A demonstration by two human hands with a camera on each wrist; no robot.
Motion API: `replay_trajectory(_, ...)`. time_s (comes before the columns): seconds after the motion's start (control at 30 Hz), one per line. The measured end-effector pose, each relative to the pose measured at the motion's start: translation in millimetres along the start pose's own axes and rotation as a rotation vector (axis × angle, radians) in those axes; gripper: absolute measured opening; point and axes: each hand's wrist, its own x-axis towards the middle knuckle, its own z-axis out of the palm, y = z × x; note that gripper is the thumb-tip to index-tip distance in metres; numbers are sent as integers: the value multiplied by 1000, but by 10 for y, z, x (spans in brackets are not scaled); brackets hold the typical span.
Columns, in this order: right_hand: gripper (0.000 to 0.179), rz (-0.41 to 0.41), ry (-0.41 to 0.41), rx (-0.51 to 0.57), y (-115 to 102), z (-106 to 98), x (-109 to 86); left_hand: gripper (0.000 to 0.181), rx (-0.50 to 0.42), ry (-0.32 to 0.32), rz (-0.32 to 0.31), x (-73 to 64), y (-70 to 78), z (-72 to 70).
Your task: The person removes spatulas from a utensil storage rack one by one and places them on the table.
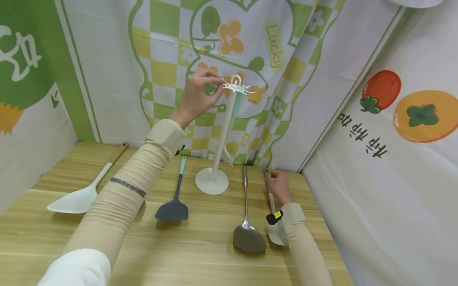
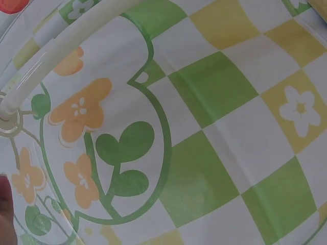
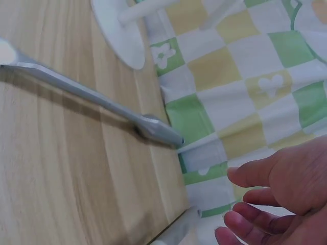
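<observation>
In the head view my left hand is raised and pinches a hook at the top of a white utensil stand between thumb and index finger. A mint-green strip hangs just behind the stand's pole. In the left wrist view only a fingertip shows at the left edge. My right hand has loosely bent, parted fingers, close over the handle end of a pale spatula at the table's right. Beside it lies a steel wok spatula, handle toward the curtain.
A dark turner with a mint handle lies left of the stand's round base. Farther left is a white spatula with a wooden handle end. My left forearm partly hides another grey utensil. A checked curtain closes off the table's back; a white wall stands right.
</observation>
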Motion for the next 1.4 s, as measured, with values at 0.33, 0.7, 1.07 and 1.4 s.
replay_trajectory(0.33,44,-52,-40,11,-280,-19,17,12,109,-201,-78,63,75,-78)
replay_trajectory(0.7,45,-165,-52,159,-773,40,47,21,197,-402,-263,154,149,-110)
replay_trajectory(1.07,40,-370,0,376,-1444,-22,188,20,384,-458,-314,261,218,-53)
replay_trajectory(1.4,50,-451,116,614,-1850,89,332,34,450,-478,-371,254,278,23)
